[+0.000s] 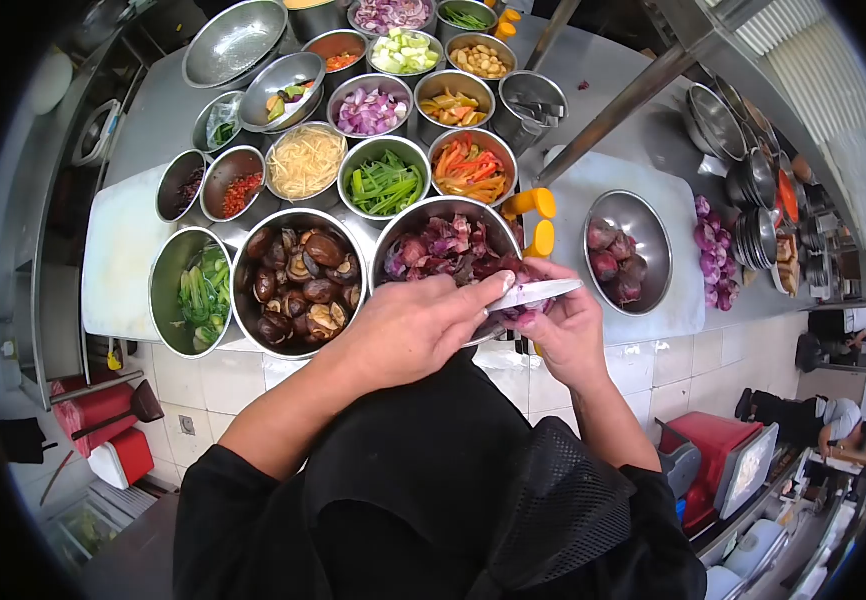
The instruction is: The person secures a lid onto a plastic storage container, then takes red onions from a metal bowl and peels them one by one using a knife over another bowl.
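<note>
My left hand (pixel 413 330) is closed round a knife (pixel 541 293), its handle hidden in my fingers and its pale blade pointing right. My right hand (pixel 568 325) grips a red onion (pixel 525 312), mostly covered by fingers and blade. The blade lies against the onion. Both hands are over the near rim of a steel pot (pixel 385 218) of dark red onion skins (pixel 448 245). To the right, a steel bowl (pixel 661 225) on a white board holds several unpeeled red onions (pixel 618 262).
Steel pots of mushrooms (pixel 298 285), leafy greens (pixel 205 290), green pieces (pixel 385 185) and pepper strips (pixel 468 168) crowd the left and back. Peeled purple onions (pixel 716 255) lie on the right. A metal post (pixel 603 115) slants across the counter. White boards (pixel 118 265) flank the pots.
</note>
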Available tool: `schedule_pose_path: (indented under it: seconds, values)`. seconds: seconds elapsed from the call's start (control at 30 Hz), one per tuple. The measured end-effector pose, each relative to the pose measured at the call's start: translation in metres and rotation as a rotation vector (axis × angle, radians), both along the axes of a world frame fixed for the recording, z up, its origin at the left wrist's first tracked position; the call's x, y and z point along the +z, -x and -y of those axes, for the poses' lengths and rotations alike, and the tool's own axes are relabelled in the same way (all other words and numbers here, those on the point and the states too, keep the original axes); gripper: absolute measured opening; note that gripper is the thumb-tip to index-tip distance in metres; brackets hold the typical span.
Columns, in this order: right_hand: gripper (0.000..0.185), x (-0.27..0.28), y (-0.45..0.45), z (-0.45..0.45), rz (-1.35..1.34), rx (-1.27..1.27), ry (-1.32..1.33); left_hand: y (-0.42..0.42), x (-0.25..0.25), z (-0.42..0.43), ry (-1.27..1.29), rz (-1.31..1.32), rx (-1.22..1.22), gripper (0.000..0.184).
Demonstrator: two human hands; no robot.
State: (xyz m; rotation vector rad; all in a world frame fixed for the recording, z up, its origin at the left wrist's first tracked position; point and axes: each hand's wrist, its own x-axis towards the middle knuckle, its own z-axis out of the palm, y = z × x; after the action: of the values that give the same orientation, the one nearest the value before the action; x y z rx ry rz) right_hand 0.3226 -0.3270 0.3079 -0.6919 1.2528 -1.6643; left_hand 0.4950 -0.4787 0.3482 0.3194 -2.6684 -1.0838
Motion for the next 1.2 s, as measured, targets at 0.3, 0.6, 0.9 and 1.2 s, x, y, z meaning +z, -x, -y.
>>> schedule_pose_path:
  seconds: [0.3,0.6,0.9,1.2]
  values:
    - [0.06,0.001,0.01,0.008,-0.006,0.032,-0.025,0.006,-0.002,0.006,-0.495,0.038,0.041,0.048]
    - [0.058,-0.006,0.007,0.017,0.109,0.082,-0.072,0.01,-0.018,0.009,-0.147,-0.166,0.099,0.035]
    - [0.06,-0.001,0.004,0.028,0.0,0.101,-0.02,-0.003,-0.01,0.012,-0.262,-0.102,0.136,0.044]
    - [0.059,0.001,0.001,0.027,-0.063,0.146,-0.009,-0.004,-0.018,0.019,-0.08,-0.127,0.1,0.039]
